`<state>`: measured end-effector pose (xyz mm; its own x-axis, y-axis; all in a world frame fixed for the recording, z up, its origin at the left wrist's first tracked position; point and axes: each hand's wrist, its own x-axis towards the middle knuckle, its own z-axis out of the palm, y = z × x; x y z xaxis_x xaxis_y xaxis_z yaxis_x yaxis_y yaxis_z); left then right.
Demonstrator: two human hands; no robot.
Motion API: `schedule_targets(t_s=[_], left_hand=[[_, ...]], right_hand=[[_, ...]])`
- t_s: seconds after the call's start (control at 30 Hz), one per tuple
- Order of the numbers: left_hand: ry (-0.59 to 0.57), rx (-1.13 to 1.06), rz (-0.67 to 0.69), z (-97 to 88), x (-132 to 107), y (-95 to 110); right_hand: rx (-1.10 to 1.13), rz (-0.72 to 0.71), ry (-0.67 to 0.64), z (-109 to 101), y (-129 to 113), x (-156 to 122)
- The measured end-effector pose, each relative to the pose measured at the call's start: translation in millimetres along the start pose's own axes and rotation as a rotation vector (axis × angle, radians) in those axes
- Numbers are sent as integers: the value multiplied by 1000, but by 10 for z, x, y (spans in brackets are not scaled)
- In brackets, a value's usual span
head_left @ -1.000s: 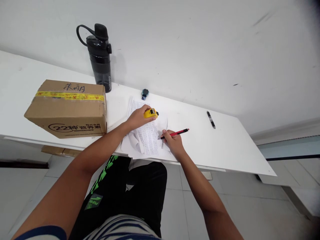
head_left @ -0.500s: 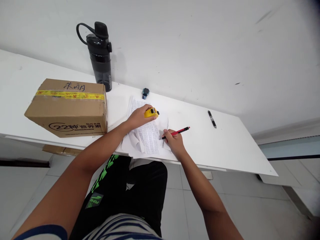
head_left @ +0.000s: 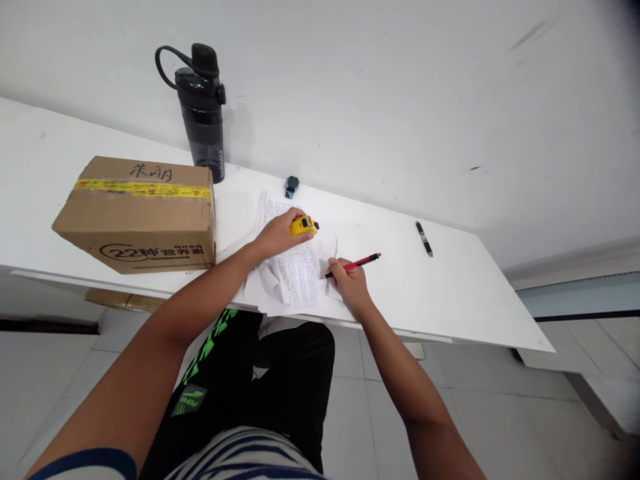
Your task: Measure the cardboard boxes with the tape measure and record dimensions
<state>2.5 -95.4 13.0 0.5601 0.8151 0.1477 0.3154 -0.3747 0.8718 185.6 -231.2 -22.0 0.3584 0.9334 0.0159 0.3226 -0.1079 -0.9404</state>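
Observation:
My left hand (head_left: 277,235) rests on printed white papers (head_left: 296,275) and its fingers are closed round a small yellow device (head_left: 303,225). My right hand (head_left: 349,283) grips a red pen (head_left: 356,265), whose tip touches the papers' right side. The papers lie crumpled and overlapping on a white table (head_left: 450,293) near its front edge.
A taped cardboard box (head_left: 140,215) sits to the left. Behind it, against the wall, stands a black water bottle (head_left: 205,113). A small blue-black gadget (head_left: 291,186) lies behind the papers. A black pen (head_left: 425,239) lies to the right.
Almost nothing differs. The red pen and my right hand have crept slightly to the right along the paper. My left hand keeps its hold on the yellow device.

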Motion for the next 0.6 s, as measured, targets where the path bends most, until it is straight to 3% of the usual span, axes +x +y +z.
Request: schedule_targets(t_s=[0.4,0.6], left_hand=[[14,-3,38,17,18,-59],[-62,244,177,45,26,-95]], right_hand=[[-35,-37,78,-5,15,8],[-62,-34,43,-14,-3,19]])
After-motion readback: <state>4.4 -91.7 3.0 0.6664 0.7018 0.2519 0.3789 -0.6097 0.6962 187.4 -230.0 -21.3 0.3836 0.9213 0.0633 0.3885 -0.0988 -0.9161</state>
